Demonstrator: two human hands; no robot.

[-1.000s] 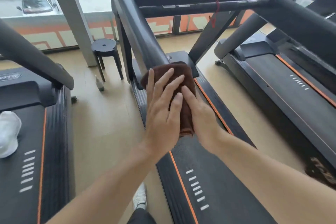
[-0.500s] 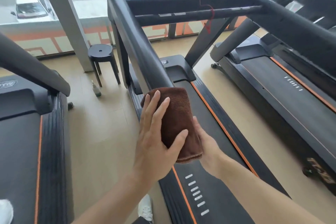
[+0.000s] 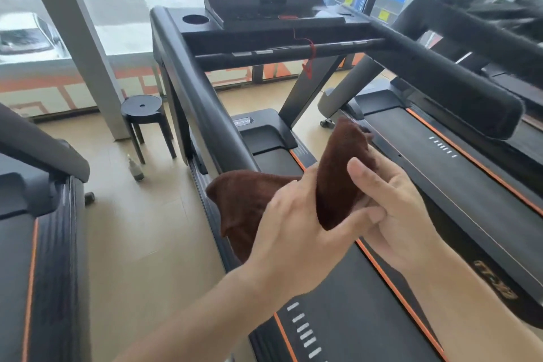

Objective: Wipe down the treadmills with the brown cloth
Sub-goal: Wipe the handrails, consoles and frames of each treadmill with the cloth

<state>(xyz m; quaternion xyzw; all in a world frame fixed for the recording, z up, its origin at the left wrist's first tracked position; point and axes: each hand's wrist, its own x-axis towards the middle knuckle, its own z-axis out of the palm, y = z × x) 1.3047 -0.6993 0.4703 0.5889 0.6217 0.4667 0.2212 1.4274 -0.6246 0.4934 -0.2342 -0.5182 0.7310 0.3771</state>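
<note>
**Both hands hold the cloth above the middle treadmill**

The soft brown terry cloth (image 3: 338, 182) is held in the air in front of the person, just off the lower end of the black padded left handrail (image 3: 202, 103) of the middle black treadmill with orange-edged belt (image 3: 338, 317). The left hand (image 3: 296, 232) grips the cloth from the near side, thumb curled across its lower fold. The right hand (image 3: 402, 209) pinches the upright flap, thumb on the front, fingers curled behind. One flap droops left. A round black plastic stool (image 3: 145, 114) and a small bottle (image 3: 135, 169) stand on the beige floor (image 3: 132, 244) nearby.
</note>
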